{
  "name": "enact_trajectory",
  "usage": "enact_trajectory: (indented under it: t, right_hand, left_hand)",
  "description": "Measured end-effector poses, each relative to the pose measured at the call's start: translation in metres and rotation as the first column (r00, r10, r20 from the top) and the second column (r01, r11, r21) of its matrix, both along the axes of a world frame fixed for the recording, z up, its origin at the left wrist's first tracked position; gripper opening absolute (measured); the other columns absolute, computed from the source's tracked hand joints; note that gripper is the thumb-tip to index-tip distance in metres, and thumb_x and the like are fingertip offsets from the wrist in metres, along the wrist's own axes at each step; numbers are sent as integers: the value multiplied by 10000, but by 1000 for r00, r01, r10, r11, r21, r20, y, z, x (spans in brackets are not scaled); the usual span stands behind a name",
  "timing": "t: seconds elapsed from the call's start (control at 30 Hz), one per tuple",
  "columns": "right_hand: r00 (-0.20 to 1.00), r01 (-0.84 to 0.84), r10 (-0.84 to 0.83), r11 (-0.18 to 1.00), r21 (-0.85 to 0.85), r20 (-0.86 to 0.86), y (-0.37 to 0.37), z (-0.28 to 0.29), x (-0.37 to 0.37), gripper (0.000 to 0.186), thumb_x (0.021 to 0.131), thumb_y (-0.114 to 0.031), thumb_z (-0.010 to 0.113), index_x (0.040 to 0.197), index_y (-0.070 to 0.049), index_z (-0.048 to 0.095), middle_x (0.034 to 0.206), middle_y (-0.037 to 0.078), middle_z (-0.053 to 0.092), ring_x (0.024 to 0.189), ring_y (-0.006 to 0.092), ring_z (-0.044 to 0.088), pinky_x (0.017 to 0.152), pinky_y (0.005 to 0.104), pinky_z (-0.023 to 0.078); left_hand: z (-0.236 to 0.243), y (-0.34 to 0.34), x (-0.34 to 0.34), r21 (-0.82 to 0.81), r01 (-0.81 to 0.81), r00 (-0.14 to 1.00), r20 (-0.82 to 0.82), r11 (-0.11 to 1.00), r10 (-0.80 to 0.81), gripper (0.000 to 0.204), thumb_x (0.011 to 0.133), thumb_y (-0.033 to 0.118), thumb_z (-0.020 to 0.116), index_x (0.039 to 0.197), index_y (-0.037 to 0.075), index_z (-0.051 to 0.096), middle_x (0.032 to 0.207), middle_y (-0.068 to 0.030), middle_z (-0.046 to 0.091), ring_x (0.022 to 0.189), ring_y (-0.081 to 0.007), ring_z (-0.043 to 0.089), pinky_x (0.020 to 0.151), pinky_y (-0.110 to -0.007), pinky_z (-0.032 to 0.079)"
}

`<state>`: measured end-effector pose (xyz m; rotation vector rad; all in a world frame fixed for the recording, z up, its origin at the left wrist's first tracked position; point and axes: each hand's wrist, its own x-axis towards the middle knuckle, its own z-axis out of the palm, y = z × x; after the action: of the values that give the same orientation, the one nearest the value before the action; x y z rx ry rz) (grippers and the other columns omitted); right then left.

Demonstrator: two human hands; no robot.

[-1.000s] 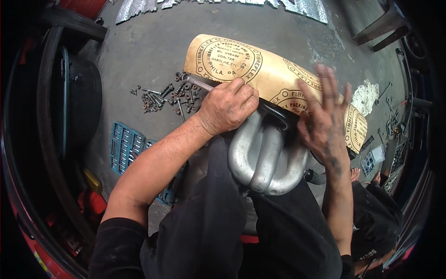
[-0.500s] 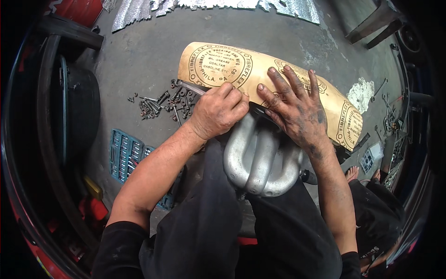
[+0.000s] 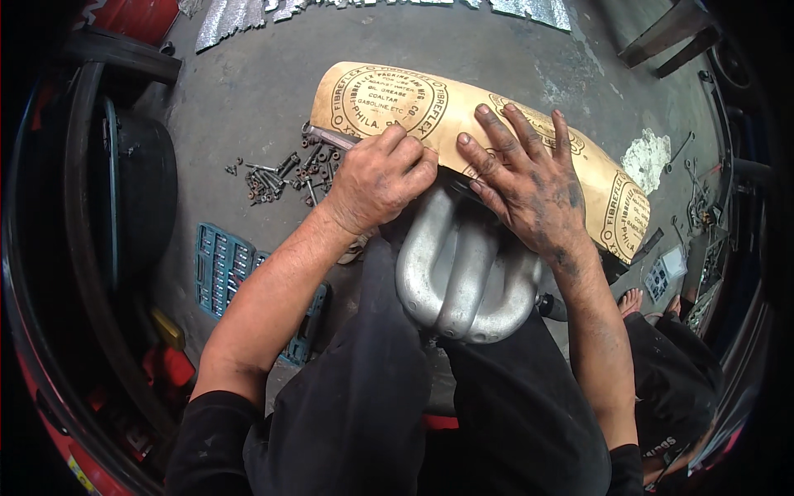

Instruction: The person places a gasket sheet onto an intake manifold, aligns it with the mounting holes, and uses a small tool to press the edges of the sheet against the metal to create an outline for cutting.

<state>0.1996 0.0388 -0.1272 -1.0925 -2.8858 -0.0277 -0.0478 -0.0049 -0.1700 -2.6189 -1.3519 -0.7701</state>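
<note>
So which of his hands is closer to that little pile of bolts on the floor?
Left. The left hand, fisted around a metal tool, sits right beside the pile of bolts. The right hand lies flat on the tan sheet, farther over.

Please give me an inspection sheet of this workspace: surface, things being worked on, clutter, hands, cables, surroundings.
Surface: grey concrete floor, stained.
Job's things: tan gasket sheet lying over a silver metal manifold on the person's lap.
Clutter: pile of bolts; blue socket tray; white rag.
Hands: left hand closed around a metal tool at the sheet; right hand spread flat on the sheet.
Cables: nothing seen.
Surroundings: black tyre at left; another person's bare foot at right.
</note>
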Motion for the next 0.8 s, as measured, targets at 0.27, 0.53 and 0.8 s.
enact_trajectory:
  t: [0.27, 0.53, 0.8]
  right_hand:
    - [997, 6, -19, 988, -156, -81, 11, 1, 7, 468, 1065, -528, 425, 1454, -316, 575, 1595, 1, 441, 1479, 250, 395, 1241, 601, 179]
    - [995, 96, -90, 887, -451, 34, 17, 30, 1, 557, 1079, -524, 383, 1473, -175, 565, 1582, 154, 448, 1486, 349, 366, 1220, 632, 186]
    - [996, -78, 77, 996, -31, -51, 6, 1, 4, 389, 1042, -440, 521, 1383, -289, 630, 1535, 63, 496, 1415, 281, 468, 1203, 564, 276]
  left_hand:
    - [43, 17, -4, -141, -39, 999, 10, 989, 41, 230, 791, 93, 747, 1008, 134, 683, 917, -63, 614, 916, -303, 656, 721, -396, 549]
    - [63, 28, 2, -318, -17, 999, 39, 948, 31, 72, 848, 63, 642, 826, 62, 710, 735, -159, 689, 741, -323, 689, 708, -446, 541]
    - [-3, 3, 2, -4, -4, 999, 45, 1000, 4, 249, 752, 90, 806, 963, 95, 673, 808, -17, 574, 772, -193, 634, 604, -329, 546]
